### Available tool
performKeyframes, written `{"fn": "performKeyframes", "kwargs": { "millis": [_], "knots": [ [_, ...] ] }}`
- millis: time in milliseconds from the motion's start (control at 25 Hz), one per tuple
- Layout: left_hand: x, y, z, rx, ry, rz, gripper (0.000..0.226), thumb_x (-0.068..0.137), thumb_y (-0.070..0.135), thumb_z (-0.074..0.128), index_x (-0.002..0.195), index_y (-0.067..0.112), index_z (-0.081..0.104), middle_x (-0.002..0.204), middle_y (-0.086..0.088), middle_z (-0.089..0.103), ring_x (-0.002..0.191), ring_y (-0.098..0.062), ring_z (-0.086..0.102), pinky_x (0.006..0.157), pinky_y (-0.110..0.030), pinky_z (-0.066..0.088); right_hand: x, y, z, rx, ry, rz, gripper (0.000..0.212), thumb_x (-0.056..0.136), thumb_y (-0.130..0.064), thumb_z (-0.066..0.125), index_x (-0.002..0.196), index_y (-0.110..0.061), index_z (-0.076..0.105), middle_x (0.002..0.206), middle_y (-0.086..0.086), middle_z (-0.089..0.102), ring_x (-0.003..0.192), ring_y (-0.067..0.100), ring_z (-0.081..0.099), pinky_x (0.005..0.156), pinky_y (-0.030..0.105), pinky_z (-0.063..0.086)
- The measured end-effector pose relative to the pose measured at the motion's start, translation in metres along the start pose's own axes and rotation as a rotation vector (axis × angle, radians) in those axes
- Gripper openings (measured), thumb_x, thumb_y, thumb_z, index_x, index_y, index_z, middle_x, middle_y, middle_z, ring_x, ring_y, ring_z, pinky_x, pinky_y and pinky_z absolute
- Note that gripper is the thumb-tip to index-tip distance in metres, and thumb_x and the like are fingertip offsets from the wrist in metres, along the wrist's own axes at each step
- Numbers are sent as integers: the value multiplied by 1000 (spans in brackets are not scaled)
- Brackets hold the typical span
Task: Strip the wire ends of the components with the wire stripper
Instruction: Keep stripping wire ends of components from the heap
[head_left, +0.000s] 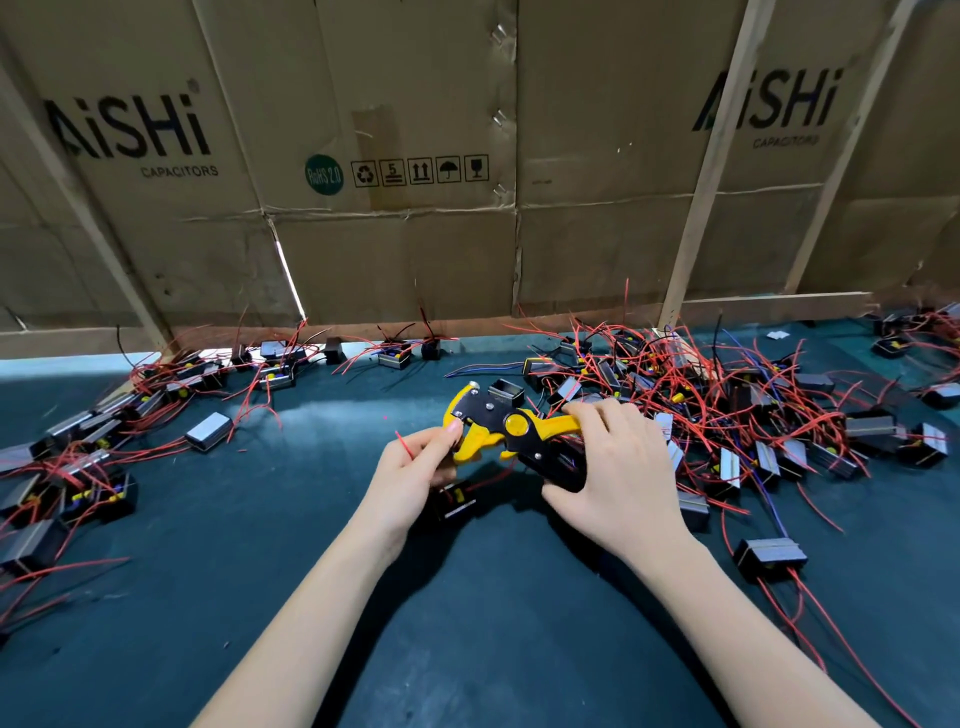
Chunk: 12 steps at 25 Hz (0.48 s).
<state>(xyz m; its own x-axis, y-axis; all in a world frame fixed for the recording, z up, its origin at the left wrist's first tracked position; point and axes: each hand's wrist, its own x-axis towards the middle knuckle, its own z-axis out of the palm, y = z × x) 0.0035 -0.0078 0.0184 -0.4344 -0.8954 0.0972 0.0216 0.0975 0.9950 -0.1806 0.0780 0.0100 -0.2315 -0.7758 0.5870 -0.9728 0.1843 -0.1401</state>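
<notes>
Along the left edge of the frame I see a row of black box-shaped components with red leads (78, 441), strewn over the dark green mat (260, 545). One silver-faced component (209, 431) lies a little apart from them, toward the centre.

At centre left my left hand (410, 470) pinches a thin red wire (404, 446) between thumb and fingertips, right at the head of the tool; the wire's free end pokes out up and to the left of the fingers. Just below that hand a black component (456, 500) hangs or rests near the mat; I cannot tell which, nor whether the red wire belongs to it.

In the middle of the frame is the yellow-and-black wire stripper (506, 431), held above the mat with its head pointing left. My right hand (618, 467) grasps its handles, fingers curled over the upper yellow handle and thumb under the black lower one.

Right of centre and out to the right edge a dense heap of components tangled in red wires (727, 405) covers the mat. One more component (770, 557) sits alone at lower right.

Across the top of the frame stands a cardboard wall (415, 234) printed "AiSHi CAPACITORS".
</notes>
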Motion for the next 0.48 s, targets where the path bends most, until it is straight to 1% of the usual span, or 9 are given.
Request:
{"fn": "performKeyframes", "kwargs": {
  "millis": [40,120,160,200,240,280,320,400,480],
  "knots": [
    [0,0,0,4,-18,3,34,100,28,49,76,14,69,58,18,56,47,3,45,51,-2,34,-1,-1,0,-41,-9,-11,75,58,-38,78,123,-7,58,107,9,59,103,33,55,96,43,42],
    [0,-3,2,17,-40,3,36,99,31,50,82,4,68,62,16,53,49,0,39,51,-4,33,-1,-4,2,-132,-24,0,84,62,-31,81,134,-1,50,112,13,57,109,35,53,110,48,34],
    [1,-3,2,19,-46,8,39,99,32,51,84,0,66,63,14,49,51,-2,36,51,-6,32,0,-4,2,-147,-23,4,84,63,-31,82,133,1,49,111,13,57,107,35,53,111,48,33],
    [1,-3,3,12,-55,15,40,100,31,50,85,-3,65,63,12,46,52,-4,35,52,-9,32,1,-2,2,-139,-6,8,80,62,-32,83,128,2,53,105,13,57,102,36,54,107,48,38],
    [1,-3,3,-7,-65,15,38,101,28,47,85,-2,62,63,10,45,54,-6,35,53,-12,32,2,1,3,-116,18,23,72,61,-34,84,119,1,57,99,13,58,95,36,55,97,47,44],
    [2,-2,2,-39,-79,10,34,103,24,42,85,1,59,62,8,46,55,-8,38,55,-16,34,2,4,3,-92,38,53,65,63,-38,83,109,0,60,95,13,59,91,36,56,86,45,46],
    [2,0,1,-79,-95,3,31,103,18,37,86,4,58,61,5,48,57,-10,41,57,-19,35,2,8,3,-77,51,90,60,65,-43,82,102,-1,60,92,13,60,88,35,57,79,44,45],
    [2,2,-2,-162,-134,6,30,102,8,31,89,8,58,65,-2,55,62,-12,47,61,-21,39,2,16,3,-62,73,159,56,72,-50,77,96,-3,59,88,12,59,85,35,57,73,43,41],
    [2,2,-4,-211,-188,20,30,100,2,31,88,5,58,75,-6,59,68,-14,52,68,-22,44,2,24,4,-47,109,206,56,75,-54,74,95,-4,57,86,12,58,84,36,56,72,43,40]
  ]
}}
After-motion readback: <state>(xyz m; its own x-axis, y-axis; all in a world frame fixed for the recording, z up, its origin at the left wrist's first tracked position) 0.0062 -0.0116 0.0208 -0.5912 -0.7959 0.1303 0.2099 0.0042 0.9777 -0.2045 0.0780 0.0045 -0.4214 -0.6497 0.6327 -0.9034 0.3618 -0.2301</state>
